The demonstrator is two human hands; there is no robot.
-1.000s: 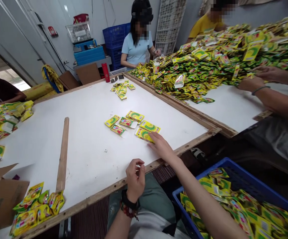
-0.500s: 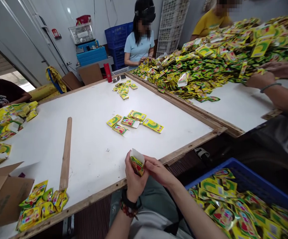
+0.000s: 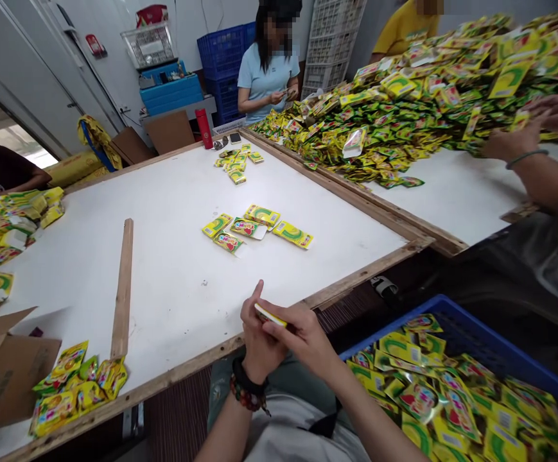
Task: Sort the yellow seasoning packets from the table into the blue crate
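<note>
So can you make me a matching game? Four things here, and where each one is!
Things:
1. red bottle
2. wooden strip
3. blue crate
4. yellow sachet

Places:
A. pinched between the left hand and right hand
B. lying flat on the white table
C. standing upright beyond the table's far edge
D. heaped full of sachets

Pairs: 1-C, 2-B, 3-D, 4-A

Left hand (image 3: 259, 337) and right hand (image 3: 302, 340) are working close together, pinching at center.
Left index finger (image 3: 258, 292) is sticking up, the other fingers curling in, black band (image 3: 244, 375) and beaded bracelet (image 3: 247, 396) sitting on the wrist; right fingers (image 3: 279, 327) are pressing toward the left palm, right forearm (image 3: 370, 417) slanting off toward the lower right.
</note>
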